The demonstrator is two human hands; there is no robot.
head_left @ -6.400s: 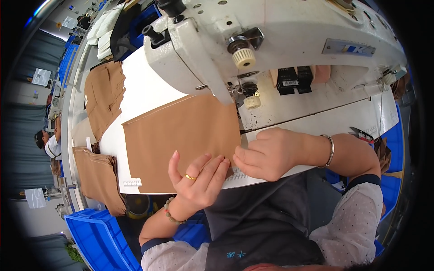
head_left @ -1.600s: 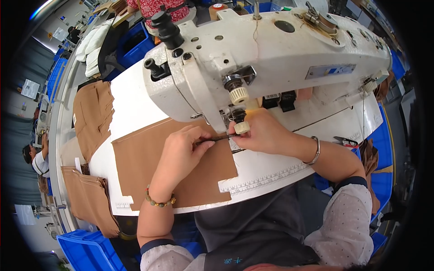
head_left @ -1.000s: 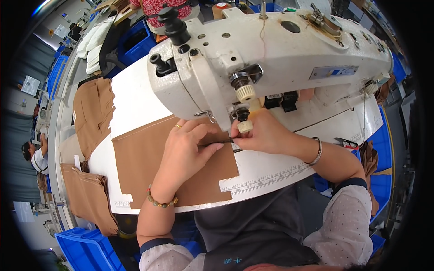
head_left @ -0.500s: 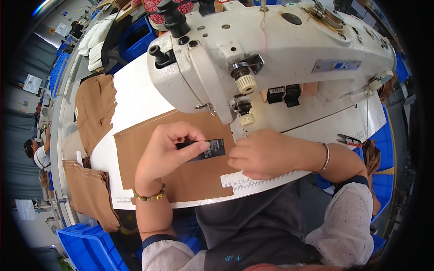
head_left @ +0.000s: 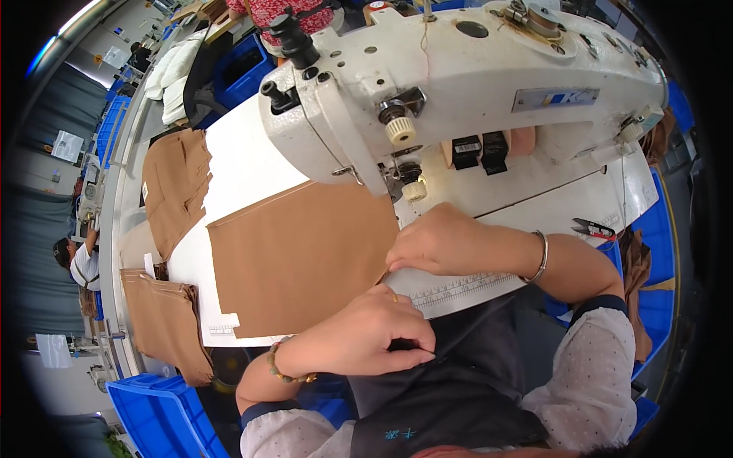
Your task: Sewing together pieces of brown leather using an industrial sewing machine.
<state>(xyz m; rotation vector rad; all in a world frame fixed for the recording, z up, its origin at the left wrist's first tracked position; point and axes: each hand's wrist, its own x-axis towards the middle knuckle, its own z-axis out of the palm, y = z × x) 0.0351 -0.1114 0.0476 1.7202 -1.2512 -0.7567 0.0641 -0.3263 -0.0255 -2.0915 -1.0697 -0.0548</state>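
A flat brown fabric panel point(head_left: 305, 256) lies on the white sewing table, its far edge by the sewing machine's head point(head_left: 328, 130). My right hand point(head_left: 439, 240) is closed at the panel's right edge, fingertips pinching the cloth there. Nearer to me, my left hand point(head_left: 374, 332) hangs over the table's front edge, against the dark apron point(head_left: 458, 359). Its thumb and forefinger are pinched together; what they hold, if anything, does not show against the apron. No black label is visible in this hand.
Rolls of black labels point(head_left: 495, 153) stand under the machine arm. Thread snips point(head_left: 594, 229) lie at the right, beyond a ruler strip point(head_left: 458, 290) along the front edge. More brown pieces point(head_left: 164, 320) are stacked at left, near a blue crate point(head_left: 164, 412). Another person point(head_left: 80, 259) sits far left.
My left hand has moved down and right, off the panel to the front edge. The black label it held is out of sight. My right hand has shifted slightly up, by the panel's edge.
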